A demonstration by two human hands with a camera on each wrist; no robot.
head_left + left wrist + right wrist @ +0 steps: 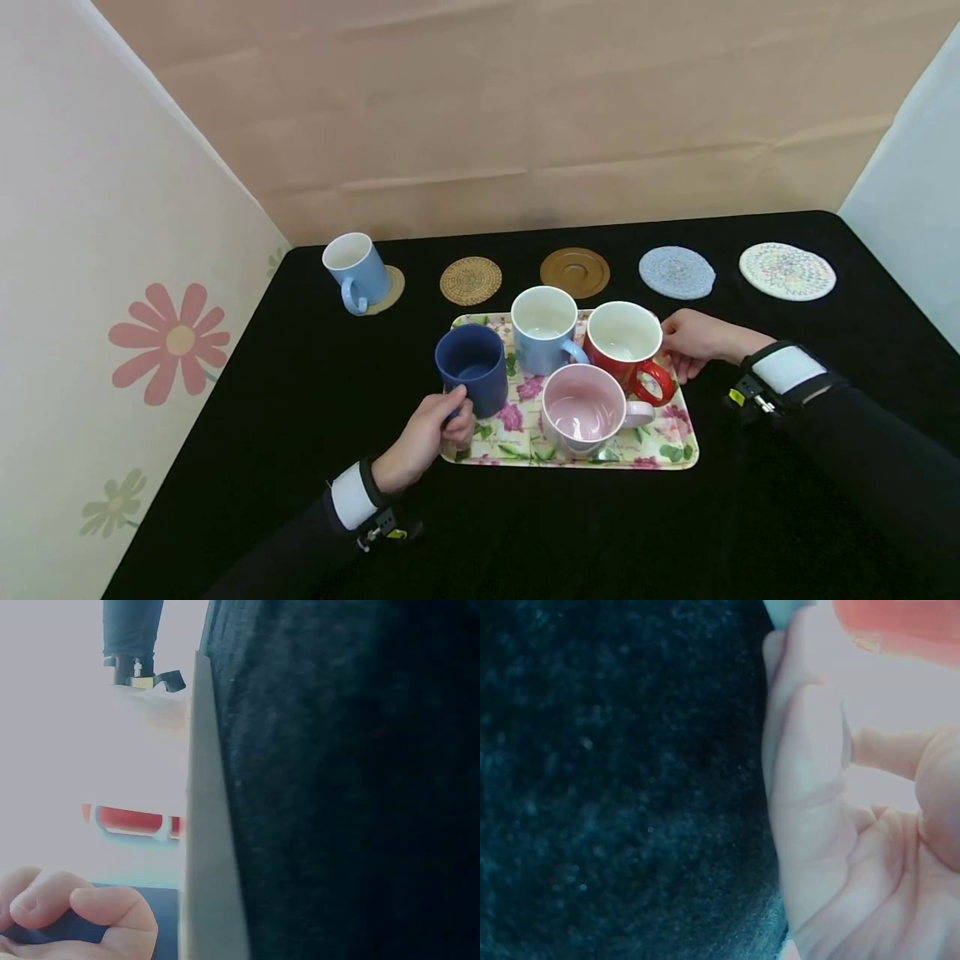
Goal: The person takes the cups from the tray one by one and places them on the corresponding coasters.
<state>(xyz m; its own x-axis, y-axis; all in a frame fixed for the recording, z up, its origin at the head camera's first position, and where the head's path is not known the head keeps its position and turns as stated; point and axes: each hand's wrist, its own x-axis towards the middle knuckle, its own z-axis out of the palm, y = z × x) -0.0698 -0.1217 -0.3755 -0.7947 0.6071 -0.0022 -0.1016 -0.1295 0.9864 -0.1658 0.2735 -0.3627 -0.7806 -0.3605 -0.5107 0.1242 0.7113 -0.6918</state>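
My left hand grips a dark blue mug by its handle at the left side of a floral tray. In the left wrist view the fingers are curled round the handle. My right hand is beside the tray's right edge, next to a red mug. Its fingers look relaxed, with no object visible in them; whether they touch the tray is unclear. A light blue mug and a pink mug also stand on the tray.
Another light blue mug stands at the back left, partly over a tan coaster. Along the back lie a woven coaster, a brown wooden coaster, a pale blue coaster and a multicoloured coaster. Black cloth covers the table.
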